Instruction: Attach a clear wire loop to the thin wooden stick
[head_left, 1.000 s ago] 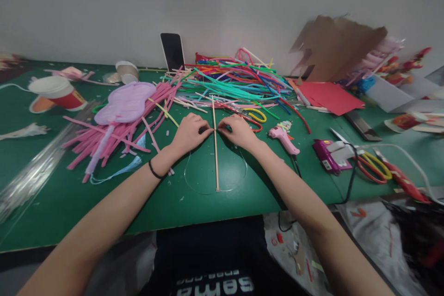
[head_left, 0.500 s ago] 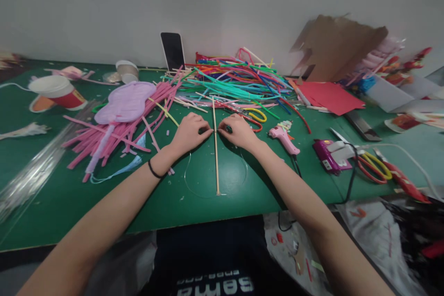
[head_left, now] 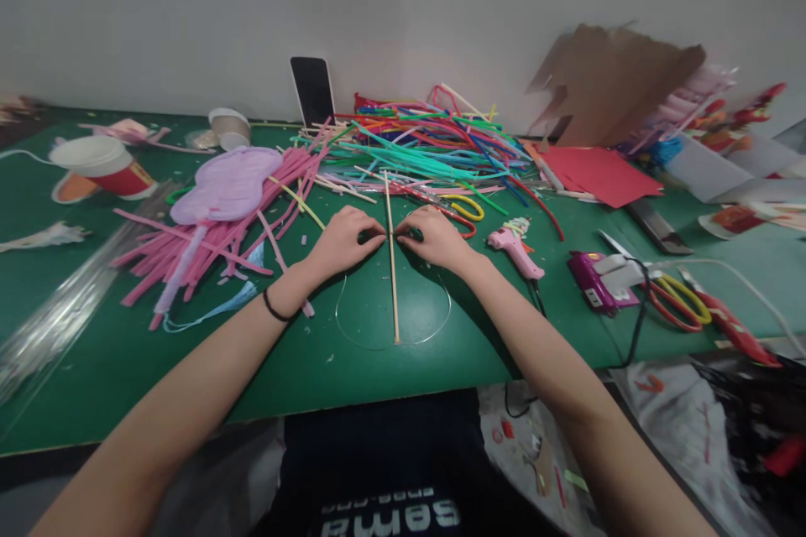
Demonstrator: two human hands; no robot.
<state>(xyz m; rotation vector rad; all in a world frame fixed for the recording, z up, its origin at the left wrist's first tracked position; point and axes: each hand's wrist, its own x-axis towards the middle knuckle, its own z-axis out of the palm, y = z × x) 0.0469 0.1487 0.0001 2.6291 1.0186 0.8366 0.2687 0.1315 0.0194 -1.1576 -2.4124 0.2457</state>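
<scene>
A thin wooden stick [head_left: 394,289] lies upright in view on the green table, pointing away from me. A fine wire [head_left: 450,302] curves in a loop from one hand, past the stick's near end, to the other. My left hand [head_left: 348,240] is closed in a pinch just left of the stick, apparently on one side of the wire. On the other side, my right hand [head_left: 434,237] pinches the wire close to the stick's upper half. The fingertips almost meet across the stick; the exact grip point is too small to make out.
Pink pipe cleaners [head_left: 207,256] and a lilac fan shape [head_left: 220,185] lie left. Coloured pipe cleaners [head_left: 416,151] are heaped behind my hands. A pink glue gun [head_left: 520,252], scissors [head_left: 677,302] and a purple box [head_left: 595,285] sit right. A paper cup [head_left: 107,168] stands far left.
The stick's near end and the wire's lower curve have shifted slightly away from me. Both hands keep nearly the same place and the same pinch.
</scene>
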